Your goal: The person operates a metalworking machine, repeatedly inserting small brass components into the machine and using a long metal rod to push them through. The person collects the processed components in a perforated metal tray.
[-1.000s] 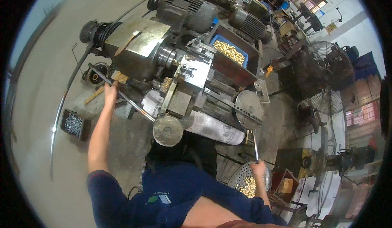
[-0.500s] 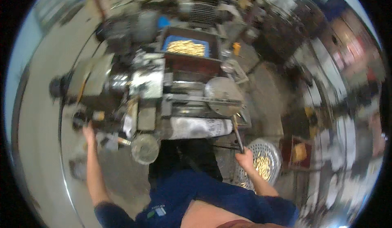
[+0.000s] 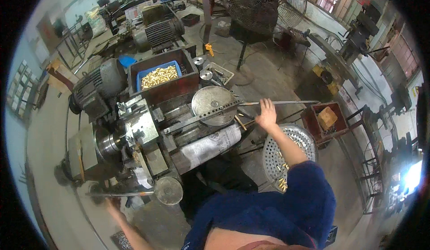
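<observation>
I stand at a grey metal lathe (image 3: pixel 134 133). My right hand (image 3: pixel 268 114) is closed around a long steel lever bar (image 3: pixel 286 102) that runs out from a round metal disc (image 3: pixel 212 105) on the machine. My left hand (image 3: pixel 113 205) is blurred at the lower left, close to a thin steel lever (image 3: pixel 121 193) that ends beside a round handwheel (image 3: pixel 168 190); I cannot tell whether it grips the lever. Below my right arm sits a round perforated metal tray (image 3: pixel 277 156) with a few small brass parts (image 3: pixel 282 183).
A blue crate of brass parts (image 3: pixel 160 76) rests in a dark box behind the lathe. An electric motor (image 3: pixel 96 86) is at the left, a big floor fan (image 3: pixel 264 3) behind, and a red bin with a wooden block (image 3: pixel 326 119) at the right.
The view has swung round, so the lathe now lies to the left. My right hand has moved up from near the perforated tray onto the long bar. My left hand has dropped lower.
</observation>
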